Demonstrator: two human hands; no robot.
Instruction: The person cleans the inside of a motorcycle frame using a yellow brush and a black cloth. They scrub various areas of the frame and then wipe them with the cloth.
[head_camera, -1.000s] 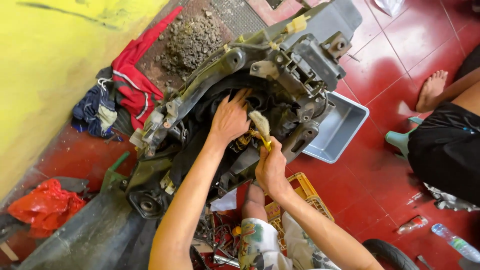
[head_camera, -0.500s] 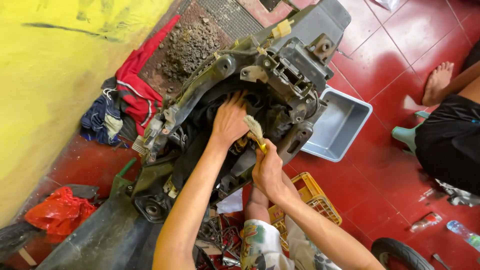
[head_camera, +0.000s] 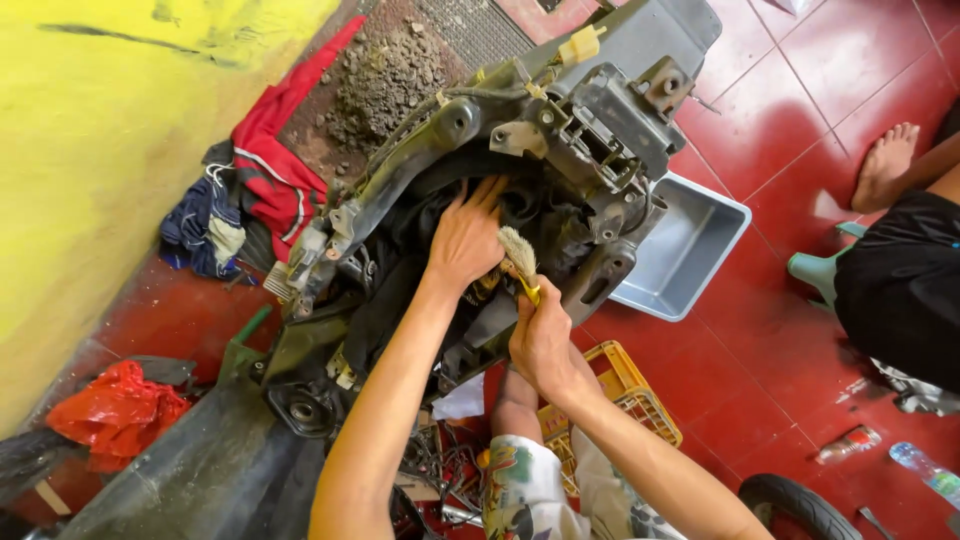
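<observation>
In the centre of the frame the left hand (head_camera: 465, 238) lies with spread fingers on the dark scooter frame (head_camera: 560, 150) while the right hand (head_camera: 540, 340) grips a small brush (head_camera: 519, 258), whose bristles could snag in the cramped parts.

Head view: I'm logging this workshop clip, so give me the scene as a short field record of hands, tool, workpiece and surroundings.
left hand: palm down, pressed on dark parts inside the scooter frame
right hand: grips a yellow-handled brush, bristles up against the frame
floor: red tiles
near frame: grey plastic tray, yellow crate, red cloth
other person: bare foot, black shorts, at right
wall: yellow
</observation>
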